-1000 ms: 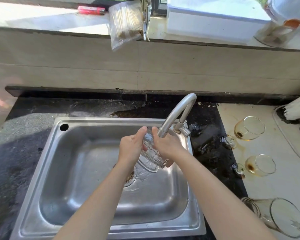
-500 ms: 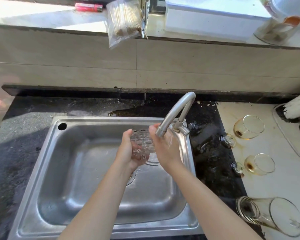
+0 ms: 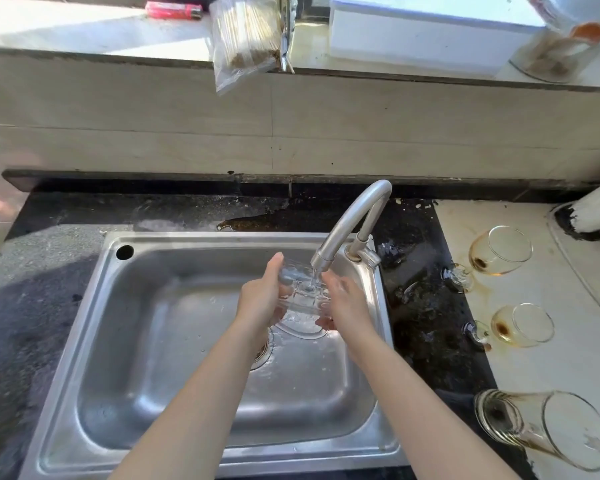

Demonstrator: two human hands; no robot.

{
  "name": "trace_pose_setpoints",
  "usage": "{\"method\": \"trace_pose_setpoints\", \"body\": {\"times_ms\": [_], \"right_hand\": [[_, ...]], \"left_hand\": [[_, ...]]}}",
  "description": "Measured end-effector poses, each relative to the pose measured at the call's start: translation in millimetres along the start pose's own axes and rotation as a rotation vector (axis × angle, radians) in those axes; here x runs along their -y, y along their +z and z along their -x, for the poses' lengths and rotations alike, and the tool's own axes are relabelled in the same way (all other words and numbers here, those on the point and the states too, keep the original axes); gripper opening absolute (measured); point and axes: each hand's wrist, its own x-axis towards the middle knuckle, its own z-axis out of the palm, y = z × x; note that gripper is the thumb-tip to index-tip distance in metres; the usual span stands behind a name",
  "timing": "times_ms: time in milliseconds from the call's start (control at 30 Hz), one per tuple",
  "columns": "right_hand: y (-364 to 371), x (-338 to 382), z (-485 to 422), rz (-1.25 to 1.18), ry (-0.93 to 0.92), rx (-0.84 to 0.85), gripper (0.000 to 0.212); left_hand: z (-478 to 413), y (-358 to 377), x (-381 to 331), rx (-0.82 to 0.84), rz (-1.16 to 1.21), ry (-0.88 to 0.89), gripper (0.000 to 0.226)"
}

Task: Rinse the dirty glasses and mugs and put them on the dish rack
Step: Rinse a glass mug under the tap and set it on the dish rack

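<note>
Both hands meet over the steel sink point(image 3: 94, 341), holding one clear patterned glass point(image 3: 303, 296) between them. The left hand point(image 3: 262, 299) has its fingers point(image 3: 284, 289) wrapped around the glass's closed end, thumb raised along the far side. The right hand point(image 3: 347, 303) cups the open rim from the other side, fingers curled under it, so the glass lies on its side from one set of fingers to the other. Directly above the fingers the curved tap point(image 3: 347, 226) runs a thin stream of water onto the glass. Well off beyond the right fingers, on the pale part of the bench point(image 3: 568, 358), three dirty glasses lie tipped over: two stemmed ones point(image 3: 499, 251) point(image 3: 522, 325) with brown dregs, and a larger tumbler point(image 3: 548, 427) nearest the camera.
</note>
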Motion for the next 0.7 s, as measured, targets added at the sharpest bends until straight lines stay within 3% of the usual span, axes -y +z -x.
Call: {"method": "trace_pose_setpoints", "body": {"times_ms": [100,200,333,467,567,633,700], "right_hand": [[0,-11,-2,-0.389,0.191,0.040,0.039],[-1,-26,0,-0.683,0.241,0.073,0.039],[0,-44,-4,-0.801,0.188,0.134,0.040],[-5,-55,-7,-0.858,0.201,0.251,0.044],[-13,-54,-6,-0.586,0.270,0.252,0.041],[-19,-50,-9,-0.208,0.262,0.103,0.028],[-26,-46,-14,0.121,0.136,-0.008,0.015]], "left_hand": [[3,-1,2,-0.021,0.112,0.044,0.040],[7,-5,6,0.042,0.172,-0.132,0.038],[12,-12,9,0.311,-0.097,-0.246,0.034],[15,-13,9,0.488,-0.095,-0.231,0.034],[18,-13,7,0.537,-0.160,-0.175,0.034],[20,-14,2,0.518,-0.296,-0.119,0.031],[21,-15,-2,0.468,-0.467,-0.018,0.031]]}}
